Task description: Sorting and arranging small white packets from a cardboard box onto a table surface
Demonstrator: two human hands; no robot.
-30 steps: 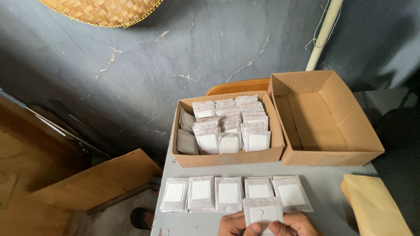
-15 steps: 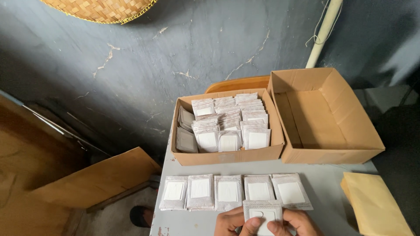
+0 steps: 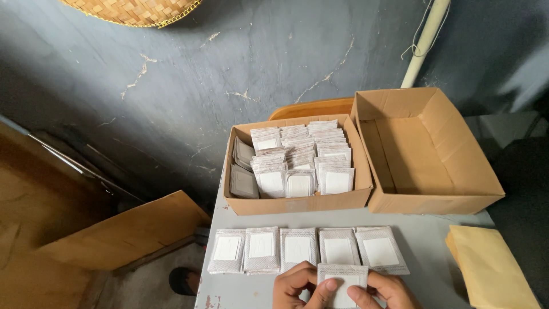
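Both hands at the bottom edge of the head view, pinching one white sachet point(image 3: 343, 281) between them: left hand point(image 3: 300, 286) on its left edge, right hand point(image 3: 389, 289) on its right, thumbs over the face, fingers point(image 3: 325, 292) closed on the packet, so it's held flat and square, probably to keep it aligned with the rest. It sits just above the grey tabletop point(image 3: 434, 240), touching or just overlapping the near edge of the row of sachets point(image 3: 306, 249), five small stacks side by side, faces up, edges nearly butted; looks like a sorting or counting layout, each pile readable at a glance. Behind the row, the full cardboard box point(image 3: 297, 200) holds many more of the same packets standing on edge in tight files, label side toward the person, which keeps them dense and easy to pull from the front. Beside it on the right, touching, the empty cardboard box point(image 3: 434, 194), open and within reach. Tan envelope point(image 3: 492, 269) lies flat at the right edge of the tabletop, well apart from the hands. Loose cardboard sheet point(image 3: 126, 234) on the floor to the left, woven basket point(image 3: 137, 8) on the wall above.
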